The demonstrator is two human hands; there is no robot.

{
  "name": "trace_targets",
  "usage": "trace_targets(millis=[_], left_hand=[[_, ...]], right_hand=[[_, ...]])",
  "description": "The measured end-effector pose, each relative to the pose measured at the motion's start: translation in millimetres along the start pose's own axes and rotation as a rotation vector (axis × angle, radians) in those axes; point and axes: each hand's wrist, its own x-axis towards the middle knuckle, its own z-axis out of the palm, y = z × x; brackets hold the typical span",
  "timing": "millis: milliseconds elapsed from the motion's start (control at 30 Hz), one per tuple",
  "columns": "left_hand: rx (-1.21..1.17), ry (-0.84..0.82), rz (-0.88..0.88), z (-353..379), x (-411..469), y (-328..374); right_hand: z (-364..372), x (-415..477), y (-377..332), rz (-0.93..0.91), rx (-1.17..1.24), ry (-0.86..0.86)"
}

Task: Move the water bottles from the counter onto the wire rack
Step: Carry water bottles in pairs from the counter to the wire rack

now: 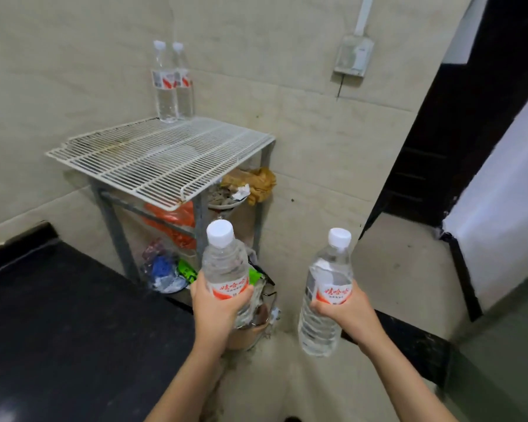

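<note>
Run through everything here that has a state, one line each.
left hand: grips left-hand bottle
left-hand bottle: capped, roughly upright, carried
right hand: grips right-hand bottle
right-hand bottle: capped, slightly tilted, carried
left rack bottle: capped, upright on wire rack
right rack bottle: capped, upright, beside it

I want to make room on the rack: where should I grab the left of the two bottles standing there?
Grip the left bottle round its labelled middle, from the front-left. It stands upright at the wire rack's back edge, wall close behind, the other bottle against its right side, blocking those sides.
</note>
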Motion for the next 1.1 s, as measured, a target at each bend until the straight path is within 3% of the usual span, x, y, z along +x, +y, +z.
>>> trace_targets(millis=[167, 367, 533, 700, 933, 1100], left_hand=[[-0.136, 0.080, 0.127, 45.3, 66.6, 44.7], [-0.316, 0.163, 0.290, 63.7, 148.1, 130.3], [-0.327, 0.260, 0.283, 53.6, 191.9, 164.2], [-0.361, 0.316, 0.202, 37.9, 239.4, 166.1], [-0.350, 0.344, 0.167, 9.5, 319.0, 169.8], [-0.259, 0.351, 0.108, -0.3, 352.7, 161.6]], right_hand=[[-19.8, 114.9, -15.0, -0.092, -0.046, -0.138], [-37.0, 227.2, -79.9, -0.302, 0.034, -0.263], [-29.7, 290.7, -137.9, -0.434, 0.225, -0.368], [9.1, 350.2, -185.2, -0.446, 0.385, -0.510], [82.6, 434.5, -256.7, -0.390, 0.481, -0.390], [125.1, 482.1, -272.6, -0.457, 0.340, -0.382]])
